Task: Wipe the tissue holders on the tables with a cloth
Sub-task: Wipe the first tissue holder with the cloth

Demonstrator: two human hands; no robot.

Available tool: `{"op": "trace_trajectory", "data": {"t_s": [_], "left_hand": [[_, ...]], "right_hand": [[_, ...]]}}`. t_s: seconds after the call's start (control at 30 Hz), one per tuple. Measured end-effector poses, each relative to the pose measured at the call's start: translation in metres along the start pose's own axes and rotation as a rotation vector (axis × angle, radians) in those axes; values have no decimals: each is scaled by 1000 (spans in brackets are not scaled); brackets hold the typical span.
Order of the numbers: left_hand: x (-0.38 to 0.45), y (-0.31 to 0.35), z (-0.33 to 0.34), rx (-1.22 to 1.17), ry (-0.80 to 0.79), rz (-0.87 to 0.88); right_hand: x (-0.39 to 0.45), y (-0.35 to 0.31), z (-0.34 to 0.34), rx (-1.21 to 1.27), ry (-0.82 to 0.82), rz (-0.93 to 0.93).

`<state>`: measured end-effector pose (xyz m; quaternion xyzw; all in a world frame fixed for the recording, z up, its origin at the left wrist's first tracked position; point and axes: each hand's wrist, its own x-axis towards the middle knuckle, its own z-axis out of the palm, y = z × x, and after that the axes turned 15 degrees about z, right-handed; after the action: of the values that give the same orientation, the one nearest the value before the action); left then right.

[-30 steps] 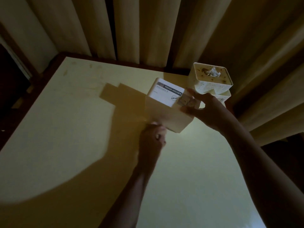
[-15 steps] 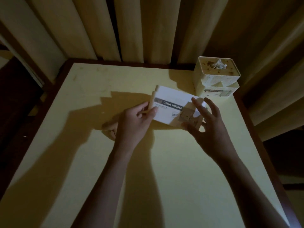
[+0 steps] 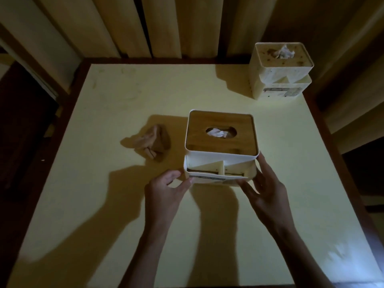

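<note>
Two hands, left hand [image 3: 166, 191] and right hand [image 3: 265, 189], hold the tissue holder [image 3: 221, 148], cloth [image 3: 152, 142] beside.

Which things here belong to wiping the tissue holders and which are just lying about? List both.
Part of the job:
- near tissue holder, upright with a wooden lid, left hand and right hand at its front corners
- far tissue holder, at the table's far right corner
- cloth, crumpled, lying untouched left of the near holder

Just there:
- table
- curtain
</note>
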<state>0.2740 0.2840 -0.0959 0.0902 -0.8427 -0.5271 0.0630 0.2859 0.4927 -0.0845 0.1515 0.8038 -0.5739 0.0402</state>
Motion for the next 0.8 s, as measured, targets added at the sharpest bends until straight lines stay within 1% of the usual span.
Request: {"op": "trace_trajectory", "data": {"t_s": [0.13,0.2,0.33,0.37,0.43,0.47,0.5,0.53,0.6,0.7,0.8], "left_hand": [[-9,-5,6,-6,5,-10],[-12,-6,7,-7,-6,19],[-6,-4,-6,54,-100,73],[-1,1,-12,86,-84,129],[17,19,-24,119,-5,337],[30,31,-28,132,7,443],[44,44,-29,153,-22,520],[58,56,-27,184,-84,568],[86,74,-15,290,-271,638],[115,87,3,439,-591,771],[139,94,9,576,-823,837]], "right_hand": [[-3,14,3,59,-9,11],[-2,19,2,51,-10,12],[-3,21,2,33,-21,-20],[-3,20,3,24,2,-28],[-2,14,6,14,90,-29],[1,8,8,9,137,-31],[5,1,10,-3,172,-39],[10,-7,11,-22,195,-48],[22,-20,12,-58,197,-50],[39,-23,14,-144,92,-16],[50,-13,12,-241,26,-20]]}}
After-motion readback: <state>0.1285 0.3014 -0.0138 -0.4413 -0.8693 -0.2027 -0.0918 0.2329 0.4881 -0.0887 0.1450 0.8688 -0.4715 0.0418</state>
